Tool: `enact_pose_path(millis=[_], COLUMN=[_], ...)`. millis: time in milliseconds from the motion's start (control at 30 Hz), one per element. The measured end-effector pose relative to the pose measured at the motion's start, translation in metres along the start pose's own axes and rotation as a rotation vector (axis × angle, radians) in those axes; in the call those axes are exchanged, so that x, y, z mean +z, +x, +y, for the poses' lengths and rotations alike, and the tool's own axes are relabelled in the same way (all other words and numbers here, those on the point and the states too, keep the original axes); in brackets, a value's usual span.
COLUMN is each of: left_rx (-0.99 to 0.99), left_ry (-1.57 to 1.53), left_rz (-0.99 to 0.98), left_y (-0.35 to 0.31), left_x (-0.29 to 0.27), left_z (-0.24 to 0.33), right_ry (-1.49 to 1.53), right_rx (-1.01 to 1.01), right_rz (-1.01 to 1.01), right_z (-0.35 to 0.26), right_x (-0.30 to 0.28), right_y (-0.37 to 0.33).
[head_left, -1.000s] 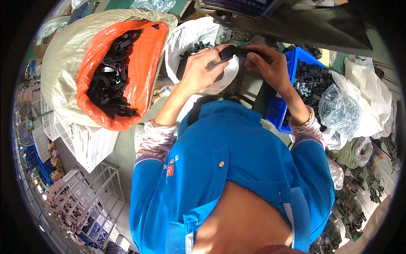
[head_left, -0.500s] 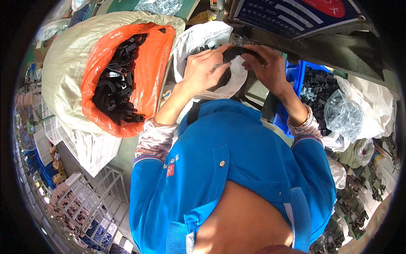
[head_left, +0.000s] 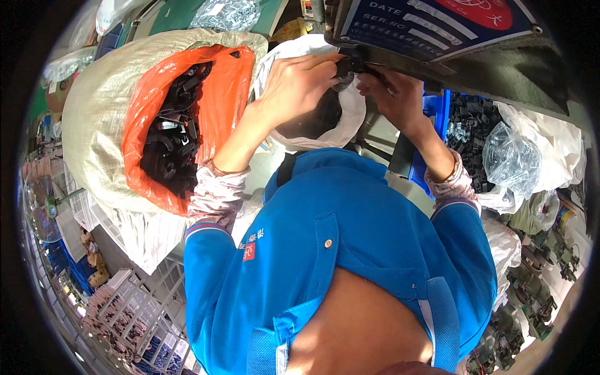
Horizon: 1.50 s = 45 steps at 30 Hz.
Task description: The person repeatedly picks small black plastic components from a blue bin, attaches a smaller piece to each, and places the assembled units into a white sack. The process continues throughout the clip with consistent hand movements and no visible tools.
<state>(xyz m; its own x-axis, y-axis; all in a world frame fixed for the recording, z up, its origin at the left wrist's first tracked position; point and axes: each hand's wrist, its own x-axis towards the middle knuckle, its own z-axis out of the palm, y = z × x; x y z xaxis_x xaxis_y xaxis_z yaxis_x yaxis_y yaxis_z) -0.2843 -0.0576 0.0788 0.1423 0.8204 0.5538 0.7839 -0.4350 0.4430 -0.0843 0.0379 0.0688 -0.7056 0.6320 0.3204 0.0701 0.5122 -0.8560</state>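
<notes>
Gripping a black part [head_left: 351, 65] at 12 o'clock: left hand [head_left: 303, 81] pinches one end, right hand [head_left: 399, 100] grasps the other, its fingertips partly in shadow. In view, part overlaps far side of white bag [head_left: 355, 117], just beside edge of dark machine [head_left: 500, 76] at 1 o'clock; little room there. Open room: bag mouth, 6 o'clock from part. Blue bin [head_left: 444, 111] at 2, orange-lined sack [head_left: 97, 125] at 10.

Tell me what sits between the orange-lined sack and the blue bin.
The head view shows a white bag, the left hand, a black part and the right hand between sack and bin.
</notes>
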Motion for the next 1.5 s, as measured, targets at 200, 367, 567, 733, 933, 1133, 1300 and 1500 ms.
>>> enact_pose_path(millis=[200,367,567,733,933,1133,1300,1500], left_rx=[-0.157,-0.360,-0.378,-0.261,-0.339,-0.293,-0.271,-0.299], left_ry=[0.029,-0.070,-0.220,-0.013,-0.067,-0.102,-0.109,-0.080], left_rz=[-0.160,-0.304,-0.158,-0.153,-0.154,-0.131,-0.116,-0.082], left_y=[0.002,0.008,-0.014,-0.015,-0.018,-0.019,-0.020,-0.022], left_x=[0.008,0.006,-0.002,0.007,0.005,0.003,0.007,0.001], left_z=[-0.003,0.000,0.001,-0.004,0.005,0.005,0.002,0.002], right_ry=[0.035,0.012,-0.041,-0.042,-0.991,-1.091,-1.092,-0.782], right_rx=[0.190,0.278,0.249,0.176,0.233,0.378,0.346,0.307], right_rz=[-0.111,-0.115,-0.110,-0.208,-0.485,-0.654,-0.547,-0.021], right_z=[0.027,0.018,0.018,0.117,0.133,0.143,0.151,0.163], right_x=[0.001,0.002,-0.006,-0.026,0.000,0.006,0.008,0.009], right_y=[0.003,0.007,0.006,0.020,0.051,0.052,0.045,0.029])
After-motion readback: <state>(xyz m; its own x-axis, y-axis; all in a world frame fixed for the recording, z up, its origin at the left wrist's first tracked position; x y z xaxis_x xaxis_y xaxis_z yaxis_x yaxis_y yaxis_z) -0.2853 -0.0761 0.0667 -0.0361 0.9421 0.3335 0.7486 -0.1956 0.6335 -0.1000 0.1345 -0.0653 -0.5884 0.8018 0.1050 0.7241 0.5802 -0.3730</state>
